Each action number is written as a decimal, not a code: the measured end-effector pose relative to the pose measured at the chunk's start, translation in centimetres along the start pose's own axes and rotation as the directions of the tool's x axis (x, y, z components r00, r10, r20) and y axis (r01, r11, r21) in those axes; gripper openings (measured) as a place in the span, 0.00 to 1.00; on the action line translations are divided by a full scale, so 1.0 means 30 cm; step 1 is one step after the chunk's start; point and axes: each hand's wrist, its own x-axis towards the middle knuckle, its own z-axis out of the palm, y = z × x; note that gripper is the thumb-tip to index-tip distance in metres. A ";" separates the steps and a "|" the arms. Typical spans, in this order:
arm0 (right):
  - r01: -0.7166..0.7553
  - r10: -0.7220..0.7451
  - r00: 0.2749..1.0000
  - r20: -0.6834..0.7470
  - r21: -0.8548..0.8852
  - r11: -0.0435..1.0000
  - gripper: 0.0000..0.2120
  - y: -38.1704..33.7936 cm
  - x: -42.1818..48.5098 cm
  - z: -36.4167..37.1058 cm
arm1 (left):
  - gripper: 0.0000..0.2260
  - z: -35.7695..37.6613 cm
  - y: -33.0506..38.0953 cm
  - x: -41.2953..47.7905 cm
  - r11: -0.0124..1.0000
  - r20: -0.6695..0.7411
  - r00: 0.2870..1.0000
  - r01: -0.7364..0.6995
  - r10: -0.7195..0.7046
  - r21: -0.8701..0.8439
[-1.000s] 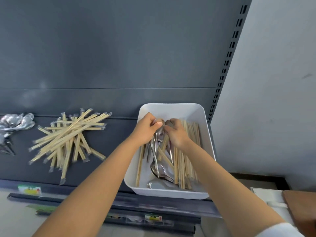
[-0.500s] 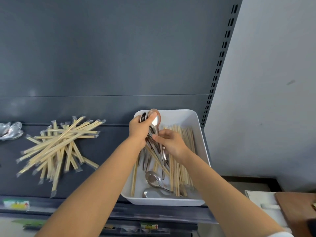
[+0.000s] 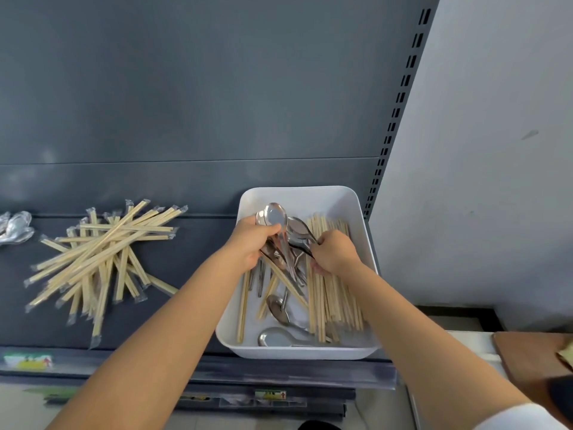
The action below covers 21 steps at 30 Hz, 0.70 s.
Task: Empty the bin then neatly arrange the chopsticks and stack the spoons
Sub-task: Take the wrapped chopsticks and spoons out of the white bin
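Left hand: the left hand [image 3: 251, 243] reaches in over the near-left side of the white bin [image 3: 297, 193], forearm stretched forward. Its fingers and thumb are wrapped round a spoon bundle [image 3: 274, 214], the top bowl standing up toward the bin's far wall.
Right hand: the right hand [image 3: 336, 254] comes in from the near right, knuckles up. Its fingers are curled onto the handles on the right side of the same bundle, just beside the left hand.
Spoons in bin: two loose spoons [image 3: 279, 308] lie on the bin floor near the front wall, one partly over the other.
Chopsticks in bin: a row of bin chopsticks [image 3: 335, 302] lies lengthwise along the right wall, with a few more slanting across the left half under the left wrist.
Shelf: the bin sits at the right end of a dark shelf [image 3: 192, 252]. A crossed chopstick pile [image 3: 102, 252] in clear wrappers lies well to its left, and shelf spoons [image 3: 17, 226] rest at the far left edge.
Right edge: a brown board [image 3: 527, 358] shows at the lower right corner of the head view.
Since a second ago: the hands were then pressed together low over the cutlery. They now stand slightly apart, with the bundle lifted between them.
Since half a second ago: the right hand sits higher and nearer the spoon bowls, and a second, darker bowl shows beside the top one.
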 end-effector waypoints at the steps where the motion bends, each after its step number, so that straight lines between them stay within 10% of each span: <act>1: 0.003 -0.004 1.000 -0.019 -0.088 0.996 0.11 0.003 -0.004 -0.002 | 0.03 0.001 -0.001 -0.002 1.000 0.002 1.000 -0.013 0.013 0.001; 6: 0.202 -0.287 0.947 -0.142 -0.434 0.878 0.10 -0.018 -0.034 -0.001 | 0.03 -0.009 0.001 -0.030 0.997 0.023 0.998 -0.062 0.063 -0.040; 9: 0.356 -0.349 0.934 -0.075 0.146 0.923 0.13 -0.107 -0.089 0.014 | 0.05 -0.016 0.012 -0.052 0.972 -0.002 0.991 -0.128 0.130 -0.197; 12: -0.006 -0.268 0.908 0.321 0.651 0.759 0.16 -0.200 -0.139 0.029 | 0.06 -0.060 0.035 -0.080 0.939 -0.096 0.979 -0.200 0.180 -0.281; 21: 0.111 -0.348 0.852 0.391 0.516 0.850 0.09 -0.464 -0.205 0.257 | 0.09 -0.508 0.075 -0.188 0.982 -0.024 0.987 -0.163 0.161 -0.097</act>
